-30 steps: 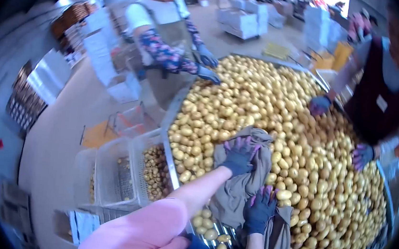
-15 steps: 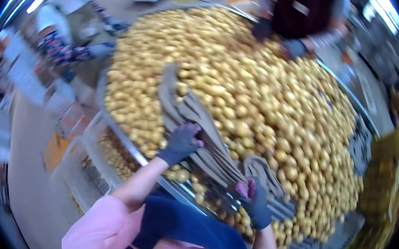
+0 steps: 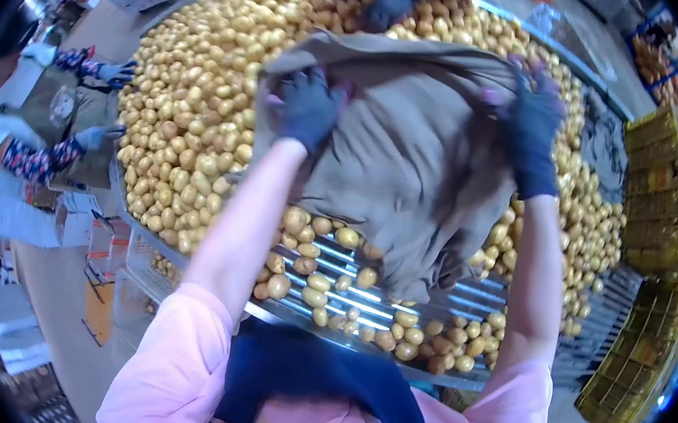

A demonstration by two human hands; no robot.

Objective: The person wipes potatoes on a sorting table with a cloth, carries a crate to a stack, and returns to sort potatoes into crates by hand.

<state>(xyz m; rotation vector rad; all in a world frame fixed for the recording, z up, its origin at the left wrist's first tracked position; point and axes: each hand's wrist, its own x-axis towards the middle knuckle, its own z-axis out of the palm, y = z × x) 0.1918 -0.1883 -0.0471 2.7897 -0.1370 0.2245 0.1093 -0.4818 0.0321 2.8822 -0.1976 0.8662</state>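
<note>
A wide grey-brown cloth (image 3: 412, 129) lies spread and wrinkled over a heap of potatoes (image 3: 200, 125). My left hand (image 3: 308, 111), in a dark glove with purple at the fingers, grips the cloth near its far left corner. At its far right corner my right hand (image 3: 530, 132), gloved the same way, has hold of the cloth too. The near end of the cloth hangs bunched toward me, over the slatted metal surface (image 3: 371, 304) of the sorting table. Potatoes under the cloth are hidden.
Opposite me are a co-worker's gloved hands (image 3: 391, 8) among the potatoes. Another person's floral sleeves (image 3: 34, 158) reach in at the left. Yellow crates (image 3: 659, 193) stand at the right, and a dark cloth (image 3: 604, 143) lies on the table's right side.
The cloth, earlier gathered in long folds between my hands, is now spread wide. Both hands have moved farther from me and apart. My view has shifted too.
</note>
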